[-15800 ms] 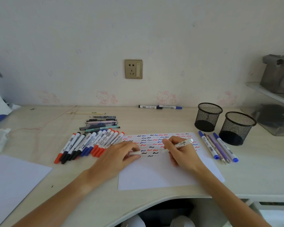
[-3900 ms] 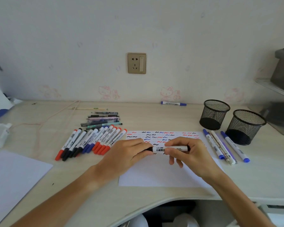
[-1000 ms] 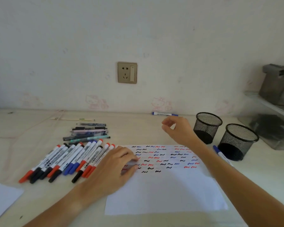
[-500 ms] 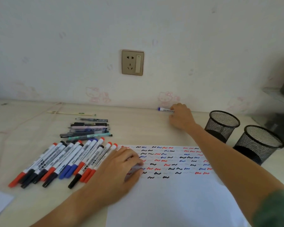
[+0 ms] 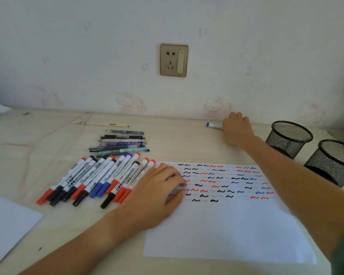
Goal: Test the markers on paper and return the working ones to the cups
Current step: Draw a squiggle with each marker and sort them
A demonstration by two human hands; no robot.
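Blue-capped and white-barrelled, a lone marker [image 5: 214, 126] lies along the back edge of the bench [image 5: 177, 139] at twelve o'clock, just under the wall, as I reach my right hand [image 5: 236, 130] over it. That hand covers the marker's right end; my fingers are curled down onto it, but whether they have closed round the barrel I cannot tell. My left hand [image 5: 159, 193] lies flat at six o'clock on the paper [image 5: 226, 225], fingers relaxed, pinning the sheet covered in red, blue and black test squiggles. At nine o'clock the row of whiteboard markers [image 5: 95, 179] waits, thinner pens [image 5: 121, 142] stacked beyond it. Two black mesh cups [image 5: 288, 137] stand at three o'clock, near my right forearm. I judge the marker light, rigid and smooth enough to roll, so a mid-barrel pinch, clear of the cap, looks the safest hold.
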